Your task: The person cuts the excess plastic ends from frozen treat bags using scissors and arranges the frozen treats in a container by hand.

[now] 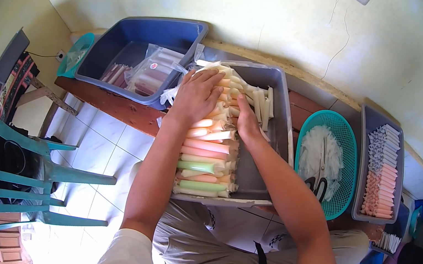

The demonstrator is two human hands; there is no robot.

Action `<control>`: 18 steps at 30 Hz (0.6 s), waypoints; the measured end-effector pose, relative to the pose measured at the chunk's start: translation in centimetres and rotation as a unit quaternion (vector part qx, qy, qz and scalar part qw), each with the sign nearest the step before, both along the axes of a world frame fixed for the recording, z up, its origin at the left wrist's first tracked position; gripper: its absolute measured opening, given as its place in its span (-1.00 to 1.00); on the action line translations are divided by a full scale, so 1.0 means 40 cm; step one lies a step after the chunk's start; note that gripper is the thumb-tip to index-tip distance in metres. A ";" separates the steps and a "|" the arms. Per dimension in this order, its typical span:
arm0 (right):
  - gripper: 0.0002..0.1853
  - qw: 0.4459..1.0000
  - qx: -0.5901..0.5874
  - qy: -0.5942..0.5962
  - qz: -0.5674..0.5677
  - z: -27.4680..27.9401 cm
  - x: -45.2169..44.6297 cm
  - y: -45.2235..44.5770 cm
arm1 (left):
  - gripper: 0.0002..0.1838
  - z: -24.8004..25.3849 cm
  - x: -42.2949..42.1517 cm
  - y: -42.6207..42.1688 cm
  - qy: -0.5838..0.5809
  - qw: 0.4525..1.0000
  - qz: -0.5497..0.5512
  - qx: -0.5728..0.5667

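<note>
A grey tub [282, 144] sits in front of me, its left side stacked with wrapped sticks [206, 158] in cream, pink, orange and green. My left hand [197, 95] lies spread on top of the upper left part of the stack. Against the right side of the pile rests my right hand [247, 118], its fingers partly hidden by the hand and the sticks. Some loose cream sticks [266, 105] lie to the right of it, near the tub's back.
A blue tub [151, 24] with bagged dark sticks stands at the left. Rightward are a teal basket [354, 156] with clear wrappers and black scissors [317, 184], then a grey tray [357, 206] of lined-up sticks. A teal chair [8, 175] stands at the lower left.
</note>
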State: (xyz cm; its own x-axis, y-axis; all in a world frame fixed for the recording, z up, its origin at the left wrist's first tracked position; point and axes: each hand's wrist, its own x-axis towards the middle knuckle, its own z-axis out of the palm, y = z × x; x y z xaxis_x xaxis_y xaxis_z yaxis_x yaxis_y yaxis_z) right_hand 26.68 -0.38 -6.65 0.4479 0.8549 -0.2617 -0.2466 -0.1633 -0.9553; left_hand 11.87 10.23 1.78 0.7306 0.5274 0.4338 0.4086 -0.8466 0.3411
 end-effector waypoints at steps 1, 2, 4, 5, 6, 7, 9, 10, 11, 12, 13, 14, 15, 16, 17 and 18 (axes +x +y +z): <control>-0.05 0.996 -0.029 -0.085 -0.026 -0.035 0.010 0.012 | -0.52 0.001 0.001 0.000 0.000 1.000 0.002 0.000; -0.05 0.996 -0.030 -0.085 -0.025 -0.020 0.004 0.002 | -0.52 0.005 0.002 -0.003 0.004 1.000 0.004 -0.002; -0.02 0.964 -0.107 -0.241 -0.039 0.032 -0.009 -0.028 | -0.52 0.005 0.001 -0.007 0.009 1.000 0.005 -0.005; -0.02 0.964 -0.108 -0.241 -0.039 0.032 -0.009 -0.028 | -0.51 0.005 0.001 -0.007 0.006 1.000 0.004 -0.002; -0.04 0.963 -0.109 -0.245 -0.019 0.032 -0.010 -0.029 | -0.51 0.005 0.002 -0.007 0.002 1.000 0.002 0.000; -0.05 0.962 -0.111 -0.250 0.002 0.032 -0.009 -0.029 | -0.51 0.004 0.002 -0.006 0.001 1.000 0.003 -0.001; -0.05 0.976 -0.097 -0.193 0.005 0.031 -0.008 -0.028 | -0.51 0.001 0.003 -0.005 0.003 1.000 0.006 0.001; -0.06 0.988 -0.081 -0.135 0.005 0.031 -0.006 -0.029 | -0.51 0.000 0.004 -0.007 0.002 1.000 0.006 -0.002; -0.06 0.987 -0.082 -0.137 0.006 0.017 -0.003 -0.024 | -0.51 0.001 0.007 -0.005 0.005 1.000 0.009 0.003; -0.06 0.989 -0.059 -0.134 0.000 -0.009 -0.003 -0.016 | -0.51 0.000 0.009 -0.004 0.010 1.000 0.010 0.009; -0.07 0.991 -0.035 -0.128 -0.006 -0.033 -0.003 -0.009 | -0.51 0.000 0.008 -0.004 0.011 1.000 0.011 0.008; -0.07 0.991 -0.034 -0.128 -0.006 -0.037 -0.001 -0.006 | -0.51 -0.002 0.009 0.000 0.011 1.000 0.010 0.007; -0.08 0.997 -0.027 -0.075 0.006 -0.041 0.002 -0.004 | -0.51 -0.004 0.009 0.002 0.011 1.000 0.009 0.006; -0.08 0.998 -0.023 -0.049 0.012 -0.046 0.006 -0.002 | -0.51 -0.006 0.010 0.004 0.011 1.000 0.009 0.007; -0.08 0.999 -0.020 -0.023 0.018 -0.054 0.011 0.000 | -0.51 -0.006 0.011 0.004 0.005 1.000 0.007 0.005; -0.16 0.999 -0.014 -0.044 0.010 -0.064 0.011 0.008 | -0.51 -0.007 0.008 0.004 0.001 1.000 0.006 0.004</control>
State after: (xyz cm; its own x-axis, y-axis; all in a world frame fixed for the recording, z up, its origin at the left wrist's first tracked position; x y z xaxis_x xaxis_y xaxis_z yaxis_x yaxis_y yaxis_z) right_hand 27.12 -0.05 -9.19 0.4538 0.8562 -0.2469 -0.1586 -0.1951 -0.9679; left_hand 12.19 10.38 1.50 0.7256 0.5327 0.4356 0.4192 -0.8442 0.3340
